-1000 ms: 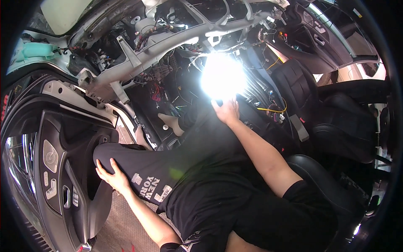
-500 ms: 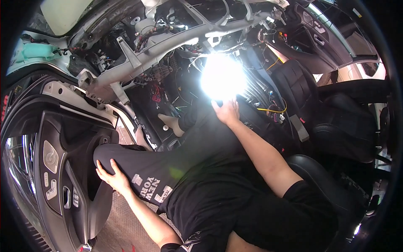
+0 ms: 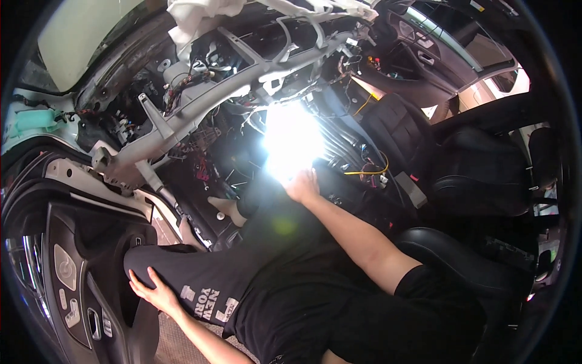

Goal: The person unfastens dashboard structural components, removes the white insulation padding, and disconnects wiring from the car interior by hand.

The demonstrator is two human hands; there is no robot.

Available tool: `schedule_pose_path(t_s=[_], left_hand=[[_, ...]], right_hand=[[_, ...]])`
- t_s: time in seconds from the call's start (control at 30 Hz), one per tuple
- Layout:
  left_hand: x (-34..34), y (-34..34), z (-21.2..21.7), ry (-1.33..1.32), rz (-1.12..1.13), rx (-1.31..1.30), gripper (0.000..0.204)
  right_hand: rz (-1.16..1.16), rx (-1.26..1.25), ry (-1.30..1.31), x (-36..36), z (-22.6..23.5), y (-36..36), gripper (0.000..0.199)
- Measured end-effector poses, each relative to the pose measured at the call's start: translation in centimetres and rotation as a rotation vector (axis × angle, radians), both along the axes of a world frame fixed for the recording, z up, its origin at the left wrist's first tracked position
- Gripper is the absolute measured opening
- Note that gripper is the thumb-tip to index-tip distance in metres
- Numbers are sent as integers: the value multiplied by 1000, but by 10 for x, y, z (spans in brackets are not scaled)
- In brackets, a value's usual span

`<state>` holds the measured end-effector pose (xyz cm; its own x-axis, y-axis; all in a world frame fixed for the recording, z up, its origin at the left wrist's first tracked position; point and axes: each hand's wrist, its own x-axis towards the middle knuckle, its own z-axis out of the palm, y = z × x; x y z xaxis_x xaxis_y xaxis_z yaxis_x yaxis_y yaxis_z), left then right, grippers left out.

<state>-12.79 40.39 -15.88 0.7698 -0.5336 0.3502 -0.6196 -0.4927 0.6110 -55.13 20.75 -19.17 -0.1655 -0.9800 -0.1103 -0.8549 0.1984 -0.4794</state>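
A glaring white light [image 3: 294,136] shines above my right thigh; its body is washed out, so its kind cannot be made out. My right hand [image 3: 303,185] is at the lower edge of this light, its fingers closing on it and partly lost in the glare. On the left, my left hand [image 3: 156,293] lies with fingers spread on the knee of my dark trousers [image 3: 200,273], holding nothing. Just beyond the light runs the bare grey dashboard crossbeam [image 3: 200,112] of a car.
The door [image 3: 91,273] stands open at left. Loose wiring [image 3: 370,167] with a yellow cable lies right of the light, near the other front seat [image 3: 400,130]. White crumpled material [image 3: 200,18] lies at the top. A light blue-green tank [image 3: 36,121] sits far left.
The whole view has shifted, so the car interior appears lower and further left, and more white material shows at the top. Both hands keep nearly the same places.
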Motion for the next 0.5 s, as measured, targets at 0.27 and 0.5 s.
schedule_pose_path(t_s=[0.27,0.5], left_hand=[[-5,-5,2,-5,-11,1,61],[5,3,-1,-27,-5,-22,60]], right_hand=[[25,-44,5,-5,-1,-1,51],[43,31,14,7,1,-4,55]])
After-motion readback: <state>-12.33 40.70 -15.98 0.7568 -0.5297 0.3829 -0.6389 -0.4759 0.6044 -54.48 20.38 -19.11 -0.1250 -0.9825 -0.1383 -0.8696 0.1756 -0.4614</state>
